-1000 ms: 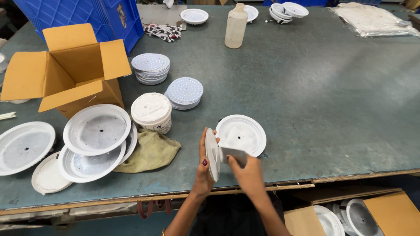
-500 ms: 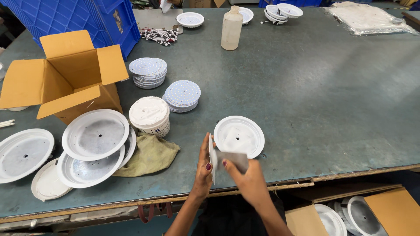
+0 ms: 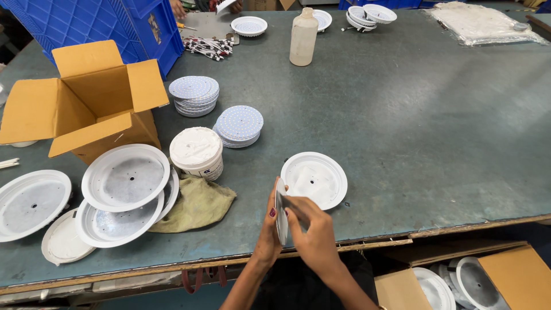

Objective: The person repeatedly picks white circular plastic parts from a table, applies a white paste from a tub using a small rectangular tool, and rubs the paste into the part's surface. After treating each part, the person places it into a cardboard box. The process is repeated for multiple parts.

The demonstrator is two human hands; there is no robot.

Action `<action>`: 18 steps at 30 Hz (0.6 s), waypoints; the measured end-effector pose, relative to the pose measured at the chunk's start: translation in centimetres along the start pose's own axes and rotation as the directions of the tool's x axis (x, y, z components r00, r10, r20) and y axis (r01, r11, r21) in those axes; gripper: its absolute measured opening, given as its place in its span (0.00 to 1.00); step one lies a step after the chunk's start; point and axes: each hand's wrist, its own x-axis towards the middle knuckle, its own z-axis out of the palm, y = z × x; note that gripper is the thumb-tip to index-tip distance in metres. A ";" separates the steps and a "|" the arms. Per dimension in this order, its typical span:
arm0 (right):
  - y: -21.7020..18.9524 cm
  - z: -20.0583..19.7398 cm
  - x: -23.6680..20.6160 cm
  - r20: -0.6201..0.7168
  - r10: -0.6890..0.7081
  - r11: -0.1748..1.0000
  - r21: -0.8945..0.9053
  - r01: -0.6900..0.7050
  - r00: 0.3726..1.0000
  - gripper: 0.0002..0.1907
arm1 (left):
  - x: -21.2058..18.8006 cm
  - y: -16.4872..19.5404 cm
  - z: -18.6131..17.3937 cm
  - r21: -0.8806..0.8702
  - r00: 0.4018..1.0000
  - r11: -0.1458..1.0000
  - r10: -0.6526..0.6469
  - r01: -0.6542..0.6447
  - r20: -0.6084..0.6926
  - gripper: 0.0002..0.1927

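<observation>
Left hand point(image 3: 268, 229) grips thin white round disc point(image 3: 281, 211) on edge; right hand point(image 3: 313, 232) pinches grey strip across its face. Best keep disc steady over white round dish housing point(image 3: 336, 178).

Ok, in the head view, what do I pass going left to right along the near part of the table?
Stacked white round housings → olive cloth → left hand → disc held on edge → right hand, with a white dish just beyond.

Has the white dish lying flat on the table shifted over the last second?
No. The white dish keeps its place relative to the white tub and cloth; only the camera moved.
</observation>
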 end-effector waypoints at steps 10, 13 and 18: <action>2.0 -1.1 -2.5 0.104 -0.216 0.962 -0.145 0.229 0.971 0.21 | -0.6 -1.9 -1.0 -0.453 0.989 0.888 -0.124 0.076 -0.077 0.43; 3.7 -1.7 -0.2 0.058 -0.121 0.973 -0.191 0.130 0.991 0.21 | -0.7 -1.5 -0.9 -0.543 0.976 0.829 -0.204 0.136 -0.068 0.41; 5.3 -0.9 1.3 0.068 -0.252 0.930 -0.261 0.261 0.965 0.22 | -0.9 0.2 -0.4 -0.608 0.966 0.782 -0.240 0.136 -0.093 0.40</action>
